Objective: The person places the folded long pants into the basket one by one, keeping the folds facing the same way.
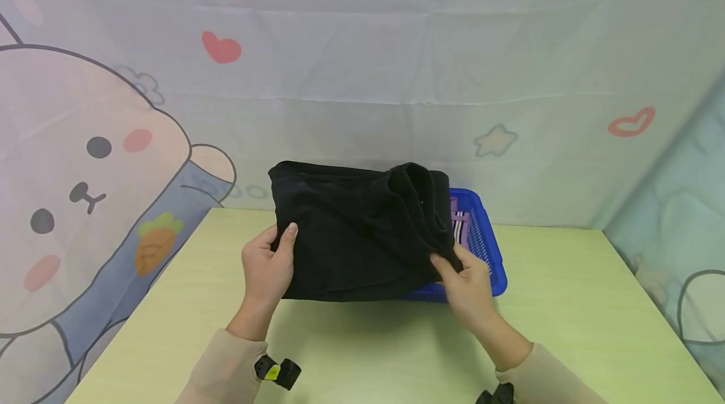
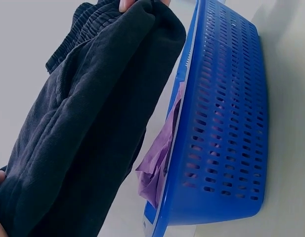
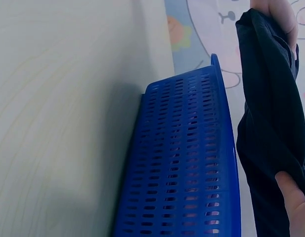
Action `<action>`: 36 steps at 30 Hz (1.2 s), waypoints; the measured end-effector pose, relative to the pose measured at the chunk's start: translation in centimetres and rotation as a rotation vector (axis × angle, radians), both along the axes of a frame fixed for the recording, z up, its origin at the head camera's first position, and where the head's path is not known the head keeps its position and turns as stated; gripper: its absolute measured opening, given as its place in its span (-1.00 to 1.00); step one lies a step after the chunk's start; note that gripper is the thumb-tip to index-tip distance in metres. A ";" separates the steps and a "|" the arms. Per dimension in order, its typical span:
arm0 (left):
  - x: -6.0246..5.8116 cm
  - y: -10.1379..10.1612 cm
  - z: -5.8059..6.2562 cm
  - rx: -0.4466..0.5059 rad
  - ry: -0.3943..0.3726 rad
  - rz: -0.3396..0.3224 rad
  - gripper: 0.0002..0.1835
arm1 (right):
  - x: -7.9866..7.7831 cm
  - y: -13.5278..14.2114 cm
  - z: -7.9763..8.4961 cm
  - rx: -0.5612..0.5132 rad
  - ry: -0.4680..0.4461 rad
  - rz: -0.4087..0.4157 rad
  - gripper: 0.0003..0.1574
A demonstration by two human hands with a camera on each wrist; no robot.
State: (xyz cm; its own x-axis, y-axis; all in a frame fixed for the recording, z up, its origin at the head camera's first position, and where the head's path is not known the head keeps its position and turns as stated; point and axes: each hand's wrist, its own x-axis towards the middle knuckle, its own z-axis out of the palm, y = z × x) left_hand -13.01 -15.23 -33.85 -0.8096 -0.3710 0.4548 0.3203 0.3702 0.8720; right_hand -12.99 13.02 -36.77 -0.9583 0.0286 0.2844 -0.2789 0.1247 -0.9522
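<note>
Folded black pants (image 1: 351,234) with a ribbed elastic waistband are held up in the air, above and in front of a blue plastic basket (image 1: 494,259). The left hand (image 1: 269,265) pinches their left edge, thumb on the near side. At the lower right corner, below the rolled waistband, the right hand (image 1: 469,287) grips the cloth between thumb and fingers. A purple cloth (image 2: 159,158) with white stripes lies in the basket and hangs a little over its rim. Most of the basket's inside is hidden behind the pants.
The basket stands on a pale yellow-green table (image 1: 566,303), near its back edge. Behind the table hangs a printed curtain (image 1: 362,64) with hearts and a cartoon animal. A small black device (image 1: 277,371) is strapped at the left wrist.
</note>
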 end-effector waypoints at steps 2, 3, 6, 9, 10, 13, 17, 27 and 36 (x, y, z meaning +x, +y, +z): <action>-0.1 0.1 -0.1 0.003 -0.006 -0.008 -0.73 | 0.1 0.1 0.0 -0.007 -0.003 -0.002 -0.61; -0.1 0.1 -0.1 0.004 -0.008 -0.011 -0.73 | 0.1 0.1 0.0 -0.010 -0.001 0.001 -0.61; -0.3 0.3 -0.2 0.010 -0.008 -0.017 -0.73 | 0.1 0.3 0.0 -0.019 0.008 0.006 -0.60; -0.4 0.4 -0.2 0.012 -0.003 -0.023 -0.74 | 0.0 0.4 -0.2 -0.022 0.030 0.012 -0.58; -0.4 0.4 -0.2 0.012 -0.002 -0.024 -0.74 | 0.0 0.4 -0.2 -0.023 0.035 0.010 -0.58; -0.5 0.5 -0.2 0.013 0.000 -0.027 -0.74 | 0.0 0.5 -0.3 -0.026 0.042 0.006 -0.57; -0.7 0.6 -0.3 0.015 -0.004 -0.034 -0.75 | 0.1 0.7 -0.4 -0.027 0.023 -0.007 -0.57; -1.1 1.3 -0.2 0.008 -0.011 -0.052 -0.75 | 0.1 1.4 -0.3 -0.018 0.006 -0.047 -0.58; -1.3 2.0 -0.1 0.001 -0.043 -0.061 -0.76 | 0.2 2.0 -0.5 -0.023 -0.003 -0.037 -0.57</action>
State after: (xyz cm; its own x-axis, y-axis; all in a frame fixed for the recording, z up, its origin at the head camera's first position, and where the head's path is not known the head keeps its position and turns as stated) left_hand -14.31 -13.22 -33.94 -0.8494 -0.3209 0.4190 0.3048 0.3498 0.8858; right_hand -12.81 15.03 -37.31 -0.9572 0.0708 0.2805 -0.2717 0.1135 -0.9557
